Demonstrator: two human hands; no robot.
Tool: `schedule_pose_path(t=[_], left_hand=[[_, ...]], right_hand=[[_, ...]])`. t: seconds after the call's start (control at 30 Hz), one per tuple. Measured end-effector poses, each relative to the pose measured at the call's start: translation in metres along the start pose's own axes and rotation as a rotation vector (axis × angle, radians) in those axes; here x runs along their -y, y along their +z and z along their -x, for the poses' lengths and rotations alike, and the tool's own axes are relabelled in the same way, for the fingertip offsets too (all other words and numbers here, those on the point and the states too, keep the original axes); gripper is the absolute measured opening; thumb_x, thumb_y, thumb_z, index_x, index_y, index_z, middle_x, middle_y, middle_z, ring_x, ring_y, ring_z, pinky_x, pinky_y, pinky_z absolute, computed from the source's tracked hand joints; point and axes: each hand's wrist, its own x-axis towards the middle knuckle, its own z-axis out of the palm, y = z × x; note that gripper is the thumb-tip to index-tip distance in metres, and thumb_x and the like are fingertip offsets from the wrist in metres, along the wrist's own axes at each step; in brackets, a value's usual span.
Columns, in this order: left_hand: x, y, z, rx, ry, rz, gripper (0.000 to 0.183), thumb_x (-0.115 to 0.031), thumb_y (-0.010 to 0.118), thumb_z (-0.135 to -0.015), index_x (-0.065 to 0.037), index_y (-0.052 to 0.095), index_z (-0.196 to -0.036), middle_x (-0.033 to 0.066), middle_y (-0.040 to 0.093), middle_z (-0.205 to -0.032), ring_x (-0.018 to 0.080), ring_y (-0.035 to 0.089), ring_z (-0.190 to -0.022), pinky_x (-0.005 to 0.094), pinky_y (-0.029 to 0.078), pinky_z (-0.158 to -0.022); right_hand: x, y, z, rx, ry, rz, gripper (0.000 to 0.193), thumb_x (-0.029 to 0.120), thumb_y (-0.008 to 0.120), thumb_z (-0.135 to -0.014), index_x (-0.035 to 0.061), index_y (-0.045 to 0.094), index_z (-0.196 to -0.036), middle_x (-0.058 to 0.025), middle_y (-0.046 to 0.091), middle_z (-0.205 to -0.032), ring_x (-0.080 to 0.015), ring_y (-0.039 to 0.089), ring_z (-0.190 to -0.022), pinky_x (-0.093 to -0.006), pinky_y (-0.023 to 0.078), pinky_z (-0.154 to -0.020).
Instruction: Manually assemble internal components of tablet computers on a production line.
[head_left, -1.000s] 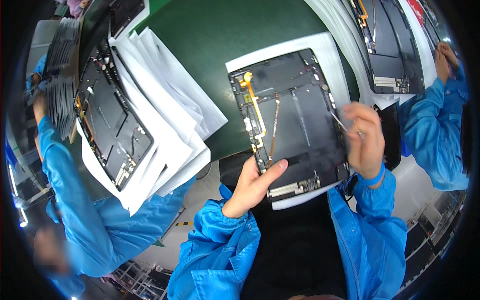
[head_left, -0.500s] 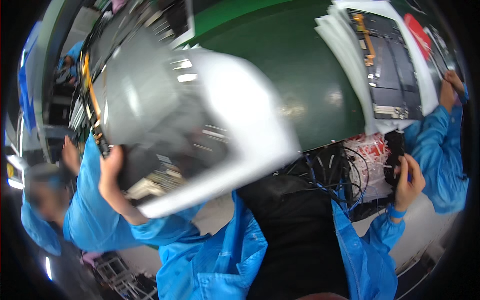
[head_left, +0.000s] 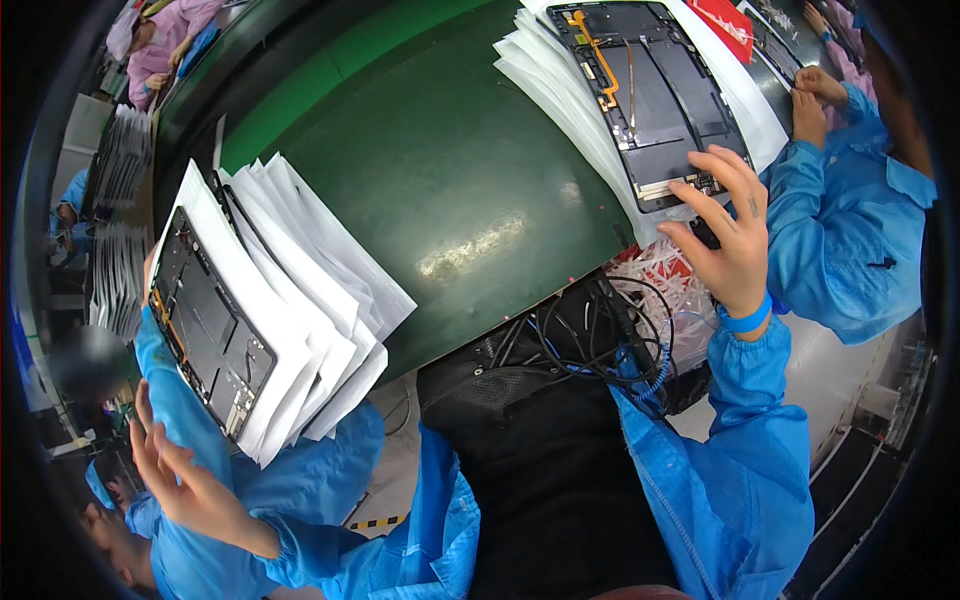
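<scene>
At the far left, the left hand [head_left: 185, 480] hangs in the air below the bench edge, fingers spread loosely and holding nothing. Just above it a stack of white sheets [head_left: 310, 300] fans out over the rim of the green conveyor belt [head_left: 440, 170], and an opened dark tablet chassis [head_left: 205, 325] lies tilted on top of the stack (its inner boards and a thin orange strip face up). In the middle, under the belt edge, a tangle of black and blue cables [head_left: 590, 335] sits against the person's dark apron. To the right, the right hand [head_left: 725, 235] reaches forward with fingers splayed, fingertips [head_left: 700, 165] resting on the lower end of a second tablet chassis [head_left: 650, 90], which lies on another pile of white sheets [head_left: 570, 90]. At the far right a co-worker's blue sleeve [head_left: 850, 230] shows.
</scene>
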Motion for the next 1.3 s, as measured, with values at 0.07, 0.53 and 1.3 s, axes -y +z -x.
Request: schedule_pose_path(t=[0.07,0.53,1.3], left_hand=[[-0.014,-0.001,0.016,-0.082,0.063,0.102,0.037,-0.011,0.048,-0.109,0.007,0.056,-0.141,0.0123,0.067,-0.1,0.0128,0.051,-0.07,0.0294,0.042,-0.058],[-0.24,0.207,0.066,1.115,-0.166,1.44,0.025,-0.008,0.059,-0.105,0.005,0.068,-0.124,0.0124,0.074,-0.103,0.013,0.069,-0.079,0.0238,0.053,-0.057],[-0.321,0.329,-0.066,0.478,-0.067,1.089,0.03,-0.022,0.066,-0.097,-0.001,0.068,-0.117,0.013,0.069,-0.1,0.0223,0.065,-0.081,0.0342,0.054,-0.075]], right_hand=[[-0.003,0.003,0.002,-0.021,0.037,-0.045,0.047,0.017,0.09,-0.065,0.0118,0.075,-0.11,-0.0071,0.066,-0.131,-0.0343,0.058,-0.127,-0.0452,0.044,-0.104],[-0.026,0.0,-0.009,-0.05,0.007,-0.255,0.024,0.004,0.087,-0.067,0.0091,0.076,-0.087,-0.0029,0.075,-0.099,-0.0309,0.068,-0.111,-0.0467,0.039,-0.101],[-0.084,0.006,0.006,-0.461,-0.092,-0.21,0.042,0.006,0.081,-0.083,0.0088,0.039,-0.083,-0.018,0.077,-0.104,-0.0422,0.072,-0.108,-0.0613,0.038,-0.11]])
